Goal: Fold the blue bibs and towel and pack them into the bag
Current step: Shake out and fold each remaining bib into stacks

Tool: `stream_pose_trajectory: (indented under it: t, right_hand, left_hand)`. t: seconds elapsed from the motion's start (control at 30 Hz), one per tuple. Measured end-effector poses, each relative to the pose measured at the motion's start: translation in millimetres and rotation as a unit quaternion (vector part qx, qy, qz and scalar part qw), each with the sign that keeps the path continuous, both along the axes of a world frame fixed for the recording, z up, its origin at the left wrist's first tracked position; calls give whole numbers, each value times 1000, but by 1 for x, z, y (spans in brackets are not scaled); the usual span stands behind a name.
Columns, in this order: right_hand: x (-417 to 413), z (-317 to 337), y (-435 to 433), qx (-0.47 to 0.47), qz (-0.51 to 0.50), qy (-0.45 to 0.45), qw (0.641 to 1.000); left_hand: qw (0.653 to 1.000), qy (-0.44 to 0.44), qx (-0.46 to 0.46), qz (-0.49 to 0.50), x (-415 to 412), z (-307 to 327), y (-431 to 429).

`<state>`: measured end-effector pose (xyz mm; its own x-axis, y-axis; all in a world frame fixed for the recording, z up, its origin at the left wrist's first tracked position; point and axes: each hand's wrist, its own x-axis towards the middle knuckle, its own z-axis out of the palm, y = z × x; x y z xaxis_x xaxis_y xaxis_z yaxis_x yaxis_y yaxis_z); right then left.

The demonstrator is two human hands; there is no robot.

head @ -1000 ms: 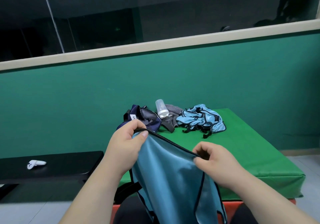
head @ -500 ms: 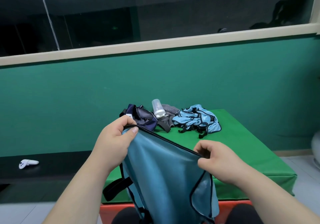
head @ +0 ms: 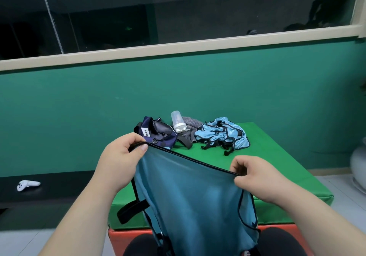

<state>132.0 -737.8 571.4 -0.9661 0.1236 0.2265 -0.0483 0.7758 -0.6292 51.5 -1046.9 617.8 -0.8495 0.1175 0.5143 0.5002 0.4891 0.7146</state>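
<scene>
Left hand (head: pixel 118 157) and right hand (head: pixel 257 176) each pinch the blue bib (head: pixel 188 196) hem; the bag (head: pixel 160 135) label beyond the left grip reads "LV", remainder unclear.

held bib (head: pixel 188 196): stretched between the left hand (head: pixel 120 160) and the right hand (head: pixel 257 178), each pinching one end of its top edge; it hangs down over the near edge of the bench (head: pixel 277 166)
bench: beyond and below both hands
bag (head: pixel 156 135): on the bench, just beyond the left hand
bottle (head: pixel 178 122): beyond the gap between the hands, just right of the bag
towel (head: pixel 191 124): behind and right of the bottle
bib pile (head: pixel 223 135): right of the towel, well beyond the right hand
controller (head: pixel 27 185): far left of the left hand, on a low platform (head: pixel 59 188) beside the bench
</scene>
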Motion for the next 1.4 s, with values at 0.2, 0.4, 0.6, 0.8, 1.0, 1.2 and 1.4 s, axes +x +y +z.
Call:
stream_pose_trajectory:
  t: [0.2,0.4,0.6,0.8,1.0,1.2,1.4]
  right_hand:
    - [-2,5,13,37,-5,-17,999]
    - [-3,15,30,52,-6,-18,998]
    - [-2,11,31,73,6,-28,997]
    - [0,-13,19,83,34,-30,995]
    - [-5,-28,11,62,43,-2,997]
    - [-6,-30,5,17,25,-9,999]
    - [-6,-31,-2,-14,14,23,1000]
  left_hand:
    - [998,-29,7,48,-5,3,-6]
    - [995,-58,54,61,-4,7,-8]
    - [996,-52,34,63,-4,7,-4]
    - [997,-45,33,57,-4,6,-4]
    - [997,-34,46,55,-6,5,-3]
    - [997,-59,24,48,-13,-5,-8]
    - [995,-90,22,32,-17,-20,-5]
